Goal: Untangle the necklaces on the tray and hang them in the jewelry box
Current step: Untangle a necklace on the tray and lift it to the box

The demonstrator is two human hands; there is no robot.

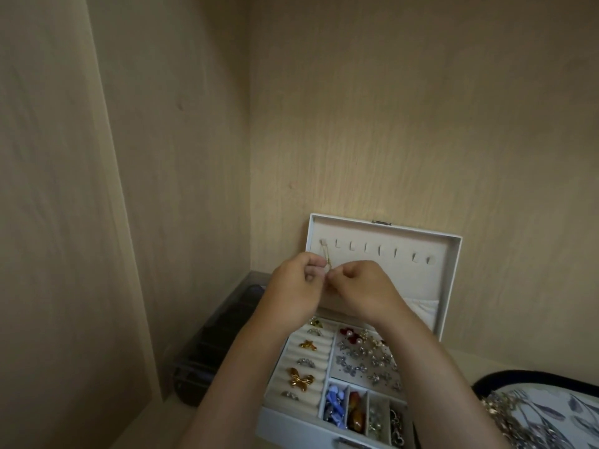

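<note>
A white jewelry box (452, 260) stands open against the back wall, its lid upright with a row of small hooks. A thin gold necklace (326, 258) hangs from the leftmost hook. My left hand (296, 288) and my right hand (359, 288) are raised in front of the lid, fingertips meeting, and both pinch the lower end of the gold chain. At the lower right lies a tray (551, 393) with a leaf pattern and a dark rim. On it sits a tangle of silver necklaces (515, 419).
The box's lower part holds rings and gold brooches (299, 379) in the left rolls, several earrings (366, 354) at the middle, and beads in small front compartments. A dark translucent organizer (207, 345) stands left of the box. Wooden walls close in on the left and behind.
</note>
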